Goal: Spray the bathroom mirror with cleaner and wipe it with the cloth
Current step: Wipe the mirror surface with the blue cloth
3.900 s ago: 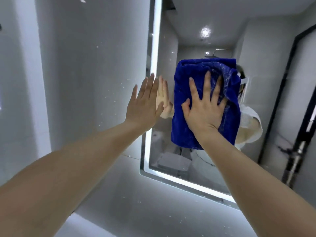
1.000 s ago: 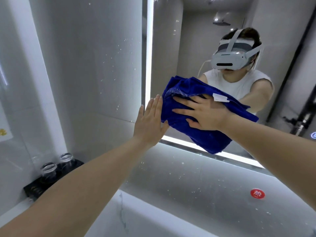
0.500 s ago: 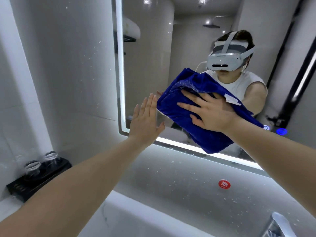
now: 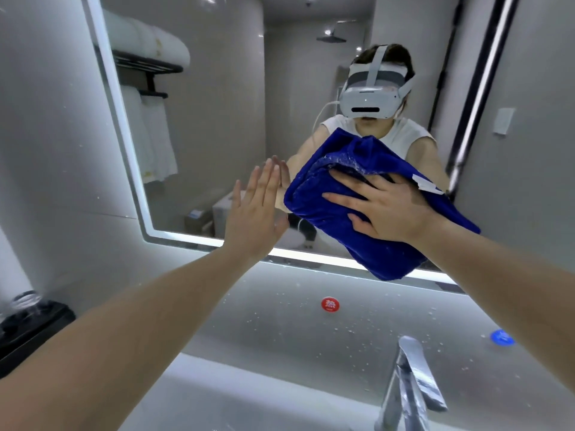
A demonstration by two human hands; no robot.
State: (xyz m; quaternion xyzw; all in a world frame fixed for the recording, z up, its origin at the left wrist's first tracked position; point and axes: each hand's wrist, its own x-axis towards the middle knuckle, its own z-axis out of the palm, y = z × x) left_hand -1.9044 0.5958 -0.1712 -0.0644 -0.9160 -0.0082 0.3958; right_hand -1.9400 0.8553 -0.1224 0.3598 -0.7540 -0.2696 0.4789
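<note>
Head view: right hand [image 4: 385,209], fingers straight and spread, presses the blue cloth [image 4: 373,259] flat on the mirror [image 4: 211,119] at centre right of frame, with the cloth's bottom overhanging the lit lower edge. Left hand [image 4: 253,219] is flat with fingers straight and together, against the glass just left of the cloth, holding nothing. Tap [image 4: 407,384] sits lower right; red sticker [image 4: 330,304] and blue sticker [image 4: 501,337] are on the wall under the mirror.

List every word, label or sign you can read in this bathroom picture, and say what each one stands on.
"熱", white on the round red sticker, stuck to the grey wall below the mirror.
Round blue sticker, same wall: its white mark is too blurred to read.
White tag on the blue cloth: no print can be read.
</note>
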